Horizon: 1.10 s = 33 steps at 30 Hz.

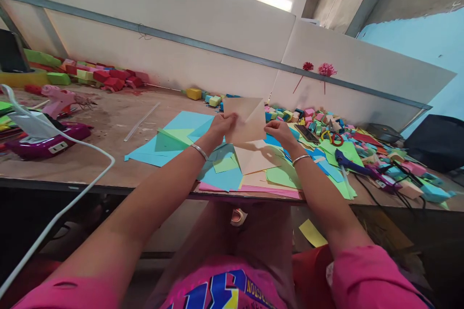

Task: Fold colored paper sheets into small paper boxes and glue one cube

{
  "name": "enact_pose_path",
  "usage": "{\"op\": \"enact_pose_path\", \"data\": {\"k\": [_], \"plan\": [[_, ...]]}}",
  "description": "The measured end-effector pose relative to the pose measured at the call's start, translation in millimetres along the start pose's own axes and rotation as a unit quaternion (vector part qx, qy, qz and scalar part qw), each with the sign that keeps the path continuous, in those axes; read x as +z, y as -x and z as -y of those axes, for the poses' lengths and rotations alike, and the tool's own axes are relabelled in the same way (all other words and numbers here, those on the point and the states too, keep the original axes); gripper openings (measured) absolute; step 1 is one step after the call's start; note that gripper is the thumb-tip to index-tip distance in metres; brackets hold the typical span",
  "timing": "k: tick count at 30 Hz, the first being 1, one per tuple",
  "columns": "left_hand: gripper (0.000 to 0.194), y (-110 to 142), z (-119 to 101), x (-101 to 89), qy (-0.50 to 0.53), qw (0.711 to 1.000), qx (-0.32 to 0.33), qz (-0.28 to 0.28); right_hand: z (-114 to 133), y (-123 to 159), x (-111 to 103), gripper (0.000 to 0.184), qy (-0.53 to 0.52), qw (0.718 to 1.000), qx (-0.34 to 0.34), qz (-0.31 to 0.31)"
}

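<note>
Head view: pinching beige paper (pixel 248 124) by opposite edges with left hand (pixel 220 128) and right hand (pixel 282 134); likely light, easily creased, best held there.

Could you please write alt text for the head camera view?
A person's left hand grips a creased peach sheet, with the right hand at its opposite edge, above a table scattered with coloured paper. Coloured blocks lie along the back; a pink glue gun sits at left.
</note>
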<state>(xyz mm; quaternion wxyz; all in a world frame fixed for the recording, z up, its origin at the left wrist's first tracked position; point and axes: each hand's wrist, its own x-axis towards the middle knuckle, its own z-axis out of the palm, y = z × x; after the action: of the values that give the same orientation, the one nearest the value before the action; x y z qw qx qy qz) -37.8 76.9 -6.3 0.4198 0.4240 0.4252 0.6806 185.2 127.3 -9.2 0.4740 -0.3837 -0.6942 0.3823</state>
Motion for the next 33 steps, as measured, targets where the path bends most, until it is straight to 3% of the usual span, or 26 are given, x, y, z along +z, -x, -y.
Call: {"op": "enact_pose_path", "data": {"k": [4,10,12,22,25,30,33], "plan": [[0.054,3.4,-1.0,1.3,-0.020,0.998,0.021,0.053,-1.6,-1.7,0.1,0.016,-0.008,1.000,0.016,-0.024],[0.055,4.7,-0.2,2.7,-0.057,0.994,0.049,0.082,13.1,9.0,5.8,0.044,-0.071,0.994,0.054,0.067],[0.052,3.8,2.1,2.4,-0.075,0.992,0.060,0.084,17.0,10.2,8.0,0.045,-0.095,0.992,0.049,0.070],[0.024,3.5,-1.9,-3.2,-0.196,0.963,0.186,-0.004,12.4,4.8,6.7,0.040,-0.148,0.988,-0.032,-0.007],[0.020,8.8,-8.6,-3.6,-0.215,0.949,0.232,-0.001,12.3,5.5,8.8,0.038,-0.135,0.989,-0.062,-0.006],[0.016,16.1,-14.8,0.7,-0.227,0.928,0.294,0.038,9.3,1.1,8.7,0.024,-0.091,0.989,-0.074,-0.090],[0.015,15.6,-15.6,4.3,-0.164,0.945,0.283,0.021,8.0,-2.0,6.6,0.024,-0.090,0.986,-0.083,-0.110]]}}
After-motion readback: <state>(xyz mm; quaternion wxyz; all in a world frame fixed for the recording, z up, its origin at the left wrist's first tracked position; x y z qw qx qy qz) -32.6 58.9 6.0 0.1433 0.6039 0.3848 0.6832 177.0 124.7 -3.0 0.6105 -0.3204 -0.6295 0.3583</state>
